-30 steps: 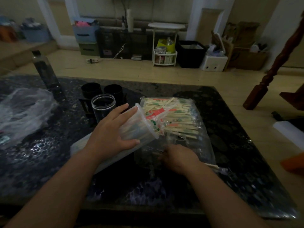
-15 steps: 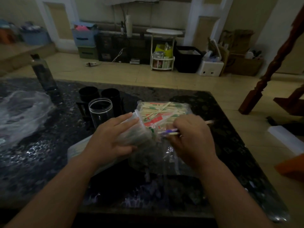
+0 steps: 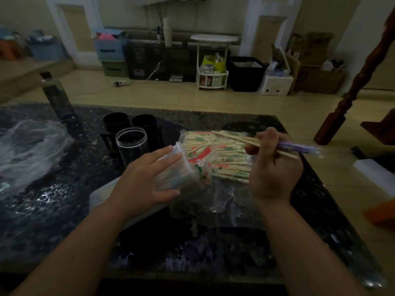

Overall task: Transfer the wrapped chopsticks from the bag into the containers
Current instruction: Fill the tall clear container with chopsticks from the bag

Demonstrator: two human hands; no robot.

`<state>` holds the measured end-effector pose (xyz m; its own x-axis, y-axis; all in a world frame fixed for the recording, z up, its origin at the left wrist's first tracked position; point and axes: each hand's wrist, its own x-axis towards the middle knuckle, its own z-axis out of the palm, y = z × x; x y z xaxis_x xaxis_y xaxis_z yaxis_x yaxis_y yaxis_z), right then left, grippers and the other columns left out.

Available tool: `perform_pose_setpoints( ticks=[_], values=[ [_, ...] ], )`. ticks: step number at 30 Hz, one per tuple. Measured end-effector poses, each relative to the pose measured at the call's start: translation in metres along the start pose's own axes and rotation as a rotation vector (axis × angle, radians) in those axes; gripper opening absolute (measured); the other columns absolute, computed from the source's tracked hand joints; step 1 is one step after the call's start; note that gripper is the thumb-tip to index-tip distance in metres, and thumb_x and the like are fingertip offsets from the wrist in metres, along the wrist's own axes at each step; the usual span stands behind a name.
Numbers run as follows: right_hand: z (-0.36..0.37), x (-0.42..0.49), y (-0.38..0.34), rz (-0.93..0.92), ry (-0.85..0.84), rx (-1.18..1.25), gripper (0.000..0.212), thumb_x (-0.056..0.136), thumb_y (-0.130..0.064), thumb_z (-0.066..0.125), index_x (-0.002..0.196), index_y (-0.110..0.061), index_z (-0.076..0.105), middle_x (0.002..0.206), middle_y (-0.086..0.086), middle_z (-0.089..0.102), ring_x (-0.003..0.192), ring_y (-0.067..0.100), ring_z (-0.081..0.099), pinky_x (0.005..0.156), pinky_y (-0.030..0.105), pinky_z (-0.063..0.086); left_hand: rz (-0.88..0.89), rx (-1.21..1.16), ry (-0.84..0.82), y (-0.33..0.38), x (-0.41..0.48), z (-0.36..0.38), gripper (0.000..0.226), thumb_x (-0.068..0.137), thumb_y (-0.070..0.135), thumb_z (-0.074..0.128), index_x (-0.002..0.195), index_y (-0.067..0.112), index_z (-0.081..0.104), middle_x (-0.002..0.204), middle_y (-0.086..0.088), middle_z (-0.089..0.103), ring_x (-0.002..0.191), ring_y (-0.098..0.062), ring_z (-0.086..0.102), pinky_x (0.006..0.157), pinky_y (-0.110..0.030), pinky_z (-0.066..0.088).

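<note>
Transfer step, mid-cycle. The left hand (image 3: 147, 180) grips a clear container (image 3: 176, 175), tilted on its side with its mouth toward the bag (image 3: 222, 154); wrapped pairs already show inside it. The right hand (image 3: 275, 167), fingers curled, clamps a small bundle of purple-wrapped chopsticks (image 3: 299, 148) above the bag's right edge, bare wooden ends pointing left toward the container. The two hands are apart, with the bag's contents between them. The bag lies flat on the worktop (image 3: 64, 210), holding many green- and red-wrapped pairs, so the task appears far from finished.

The next move probably calls for lining the bundle up with the container mouth and sliding it in lengthwise; a skewed approach could catch on the rim.

Behind the left hand stand an upright clear jar (image 3: 132, 144) and two black cups (image 3: 116, 122). A dark bottle (image 3: 57, 97) and crumpled plastic sheet (image 3: 27, 146) sit further left on the dark, speckled, glossy worktop. Beyond: a dim room, tiled floor (image 3: 192, 99), white side table (image 3: 213, 38), black bin (image 3: 245, 73).
</note>
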<state>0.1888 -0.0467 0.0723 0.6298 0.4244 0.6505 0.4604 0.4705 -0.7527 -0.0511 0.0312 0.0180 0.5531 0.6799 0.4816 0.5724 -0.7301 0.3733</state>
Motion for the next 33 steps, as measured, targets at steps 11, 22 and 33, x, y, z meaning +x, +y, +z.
perform_pose_setpoints(
  ticks=[11,22,33],
  values=[
    [0.004,0.005,-0.009,0.118,0.181,0.149,0.037,0.094,-0.047,0.044,0.089,-0.013,0.061,0.077,0.011,0.065,0.063,0.006,0.066,0.063,0.028,0.054,-0.011,-0.034,-0.003,0.001,0.0,0.0,0.082,0.064,0.064,0.066,0.14,0.037,0.047,0.149,0.012,0.039,0.132,-0.01,0.043,0.108,-0.038,0.038],
    [0.012,-0.005,-0.007,0.466,-0.113,0.095,0.035,0.101,-0.031,0.049,0.073,-0.015,0.062,0.05,-0.005,0.059,0.047,0.006,0.056,0.047,0.019,0.046,0.002,-0.025,-0.009,0.001,-0.001,0.001,0.082,0.065,0.065,0.066,0.14,0.038,0.046,0.15,0.011,0.039,0.132,-0.01,0.043,0.107,-0.036,0.038],
    [0.028,-0.007,0.006,0.895,-0.387,0.256,0.015,0.096,-0.012,0.055,0.081,-0.012,0.06,0.063,0.001,0.061,0.045,0.005,0.052,0.043,0.021,0.041,0.016,-0.026,-0.024,0.001,-0.002,0.003,0.084,0.065,0.065,0.065,0.141,0.041,0.042,0.148,0.017,0.036,0.131,-0.005,0.04,0.105,-0.032,0.034]
  ],
)
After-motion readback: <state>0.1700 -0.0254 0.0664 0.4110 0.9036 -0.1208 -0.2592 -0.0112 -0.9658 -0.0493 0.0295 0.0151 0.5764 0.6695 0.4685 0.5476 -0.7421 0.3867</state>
